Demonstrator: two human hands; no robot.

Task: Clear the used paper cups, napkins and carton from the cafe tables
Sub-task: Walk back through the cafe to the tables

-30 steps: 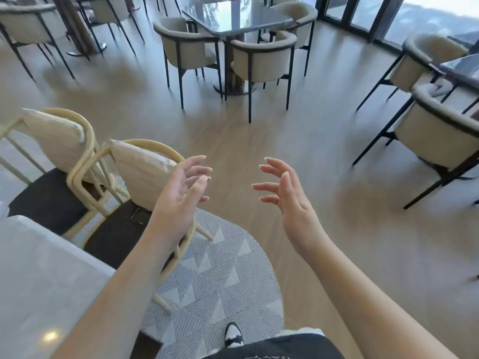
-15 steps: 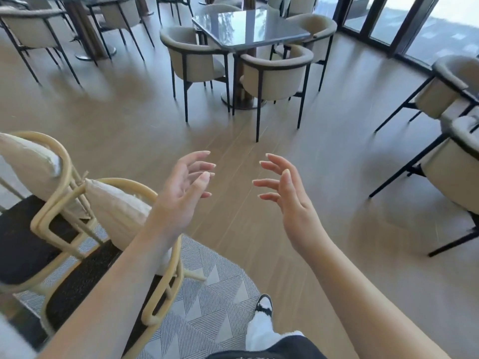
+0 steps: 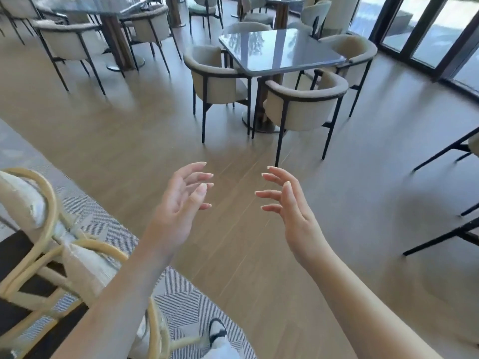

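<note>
My left hand (image 3: 181,203) and my right hand (image 3: 290,206) are held out in front of me over the wooden floor, palms facing each other, fingers spread and holding nothing. No cups, napkins or carton show anywhere in view. Ahead stands a square grey glossy table (image 3: 280,51) with a bare top. A round glass table (image 3: 85,6) at the far left also shows nothing on it.
Beige armchairs with black legs (image 3: 303,104) ring the grey table. Two rattan chairs (image 3: 51,250) stand close at my lower left on a patterned grey rug (image 3: 181,299). More chair legs (image 3: 453,229) jut in from the right. Glass doors (image 3: 427,29) line the far right. My shoe (image 3: 217,332) shows below.
The view has moved forward and tilted up: the grey table and its chairs are closer, the rattan chairs have slid to the lower left. Both hands stay open and level.
</note>
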